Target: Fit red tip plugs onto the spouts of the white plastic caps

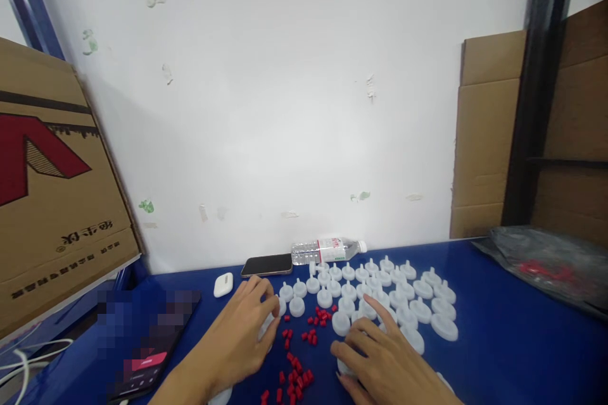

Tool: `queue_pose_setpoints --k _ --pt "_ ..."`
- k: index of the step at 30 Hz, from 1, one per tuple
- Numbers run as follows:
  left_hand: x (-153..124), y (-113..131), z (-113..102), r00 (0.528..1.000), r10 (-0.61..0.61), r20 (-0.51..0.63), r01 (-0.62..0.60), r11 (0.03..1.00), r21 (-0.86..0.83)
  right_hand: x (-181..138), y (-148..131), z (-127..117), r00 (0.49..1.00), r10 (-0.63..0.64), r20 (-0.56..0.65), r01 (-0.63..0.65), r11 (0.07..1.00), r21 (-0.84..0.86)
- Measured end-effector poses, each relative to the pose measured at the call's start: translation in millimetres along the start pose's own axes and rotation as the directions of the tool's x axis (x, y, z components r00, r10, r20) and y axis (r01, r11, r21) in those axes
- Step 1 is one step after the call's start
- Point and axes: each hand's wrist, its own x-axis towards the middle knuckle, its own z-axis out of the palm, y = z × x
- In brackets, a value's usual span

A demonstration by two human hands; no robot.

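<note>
White plastic nozzle caps [348, 292], round at the base with a thin spout on top, stand in a loose group on the blue table. My left hand [240, 335] has its fingers curled around a white nozzle cap [264, 329], which is mostly covered by the fingers. At the near side of the group, my right hand [384, 357] pinches another white nozzle cap [344, 367] between thumb and fingers, its index finger stretched forward. Small red plugs [298, 381] lie scattered between both hands. Part of one more white cap [221, 397] shows beneath my left wrist.
Along the wall lie a water bottle [327, 250], a phone [266, 265] and a white earphone case [223, 285]. A larger dark-screened device [156, 348] and white cables [23, 367] are at left. A plastic bag with red pieces [546, 266] rests at right. Cardboard [57, 215] stands at left.
</note>
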Motion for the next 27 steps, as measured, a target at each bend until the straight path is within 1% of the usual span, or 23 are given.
queue_pose_setpoints --k 2,5,13,15,18,20,22,23,25,27 --pt "-1.2 4.9 3.6 1.000 0.028 0.004 -0.028 0.999 -0.015 1.8 -2.6 -3.3 1.000 -0.005 -0.029 0.005 1.000 0.025" --pt "-2.2 7.9 9.8 0.999 0.039 0.036 -0.039 0.999 -0.003 3.1 -5.8 -7.2 0.999 -0.010 -0.053 0.015 0.996 0.091" --pt "1.7 8.5 18.5 0.986 -0.015 0.169 0.007 0.999 0.049 -0.9 -7.2 -0.7 0.999 -0.020 -0.048 0.031 0.970 0.243" --pt "2.1 7.8 19.8 0.987 -0.014 0.159 0.005 0.998 0.059 -0.1 -8.2 -2.5 0.999 -0.001 -0.042 0.012 0.967 0.256" --pt "2.3 6.1 18.4 0.999 0.007 0.052 -0.010 0.998 0.059 2.4 -9.8 -9.7 1.000 0.027 -0.001 -0.026 0.964 0.265" --pt "2.8 7.1 14.1 0.999 -0.022 -0.039 0.021 0.999 -0.028 3.7 -10.6 -14.8 0.999 0.045 0.026 -0.050 0.960 0.277" --pt "3.6 12.1 8.0 0.989 -0.089 -0.116 0.066 0.979 -0.192 4.3 -11.4 -18.4 0.997 0.067 0.026 -0.072 0.959 0.276" --pt "3.9 16.5 5.1 0.982 -0.127 -0.136 0.084 0.955 -0.285 4.5 -11.9 -19.5 0.997 0.077 0.017 -0.079 0.960 0.270" --pt "4.2 28.0 1.0 0.972 -0.190 -0.138 0.109 0.885 -0.453 5.1 -13.1 -21.1 0.996 0.092 -0.020 -0.083 0.963 0.258" --pt "3.6 41.1 0.5 0.971 -0.215 -0.100 0.118 0.806 -0.580 6.6 -14.2 -22.5 0.994 0.095 -0.054 -0.078 0.963 0.258"
